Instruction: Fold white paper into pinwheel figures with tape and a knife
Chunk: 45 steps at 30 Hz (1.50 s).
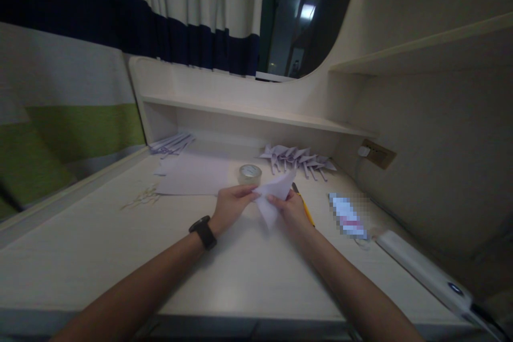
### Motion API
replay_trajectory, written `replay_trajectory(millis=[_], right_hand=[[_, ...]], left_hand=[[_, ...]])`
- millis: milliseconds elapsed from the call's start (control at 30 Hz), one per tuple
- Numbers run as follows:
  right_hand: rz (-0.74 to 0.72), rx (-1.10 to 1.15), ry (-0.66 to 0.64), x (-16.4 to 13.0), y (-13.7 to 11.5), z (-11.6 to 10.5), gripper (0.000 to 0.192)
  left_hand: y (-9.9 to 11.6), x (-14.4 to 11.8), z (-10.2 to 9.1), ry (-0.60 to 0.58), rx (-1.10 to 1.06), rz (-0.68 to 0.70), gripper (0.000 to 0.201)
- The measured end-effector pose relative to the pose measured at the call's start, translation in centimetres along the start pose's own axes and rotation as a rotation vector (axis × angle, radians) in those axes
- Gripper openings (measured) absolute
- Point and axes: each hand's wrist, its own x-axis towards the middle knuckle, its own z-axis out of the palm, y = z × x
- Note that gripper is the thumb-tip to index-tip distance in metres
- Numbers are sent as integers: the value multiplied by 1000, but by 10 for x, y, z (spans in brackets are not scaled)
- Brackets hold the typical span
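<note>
White paper [276, 192] up over the middle of the tabletop [224, 278], left hand [233, 206] pinching its left side, right hand [293, 207] gripping the other with the thumb on top, and careful, because uneven pulling could tear it or skew its folds! Just beyond sits the tape [250, 174], its marks too small to read; beside the right hand lies a yellow tool [308, 212], easily knocked by a stray wrist, and toward the tabletop's right edge a bright item [348, 217] is pixelated beyond reading.
</note>
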Motion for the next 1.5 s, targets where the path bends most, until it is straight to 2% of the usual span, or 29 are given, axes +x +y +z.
replay_trajectory(millis=[300, 533, 800, 1000, 1167, 1267, 1367, 1500], right_hand=[[26, 48, -4, -3, -2, 3, 43], [61, 38, 9, -2, -6, 2, 45], [72, 79, 30, 4, -24, -7, 33], [28, 81, 95, 6, -37, -14, 26], [0, 87, 87, 6, -43, -18, 26], [-19, 40, 87, 5, -44, -17, 28], [-12, 1, 82, 2, -43, -12, 29], [35, -58, 31, 1, -35, 1, 31]], left_hand=[[-2, 0, -2, -12, -11, 45, 16], [-5, 2, -1, -8, -23, 21, 15], [1, 1, -2, -45, 14, 27, 15], [-2, 1, -4, -45, 36, 28, 15], [-6, 2, -3, -53, 33, 13, 17], [-1, 2, -4, -56, 53, 30, 17], [9, 1, -7, -83, 59, 22, 21], [18, 4, -12, -232, -1, 6, 26]])
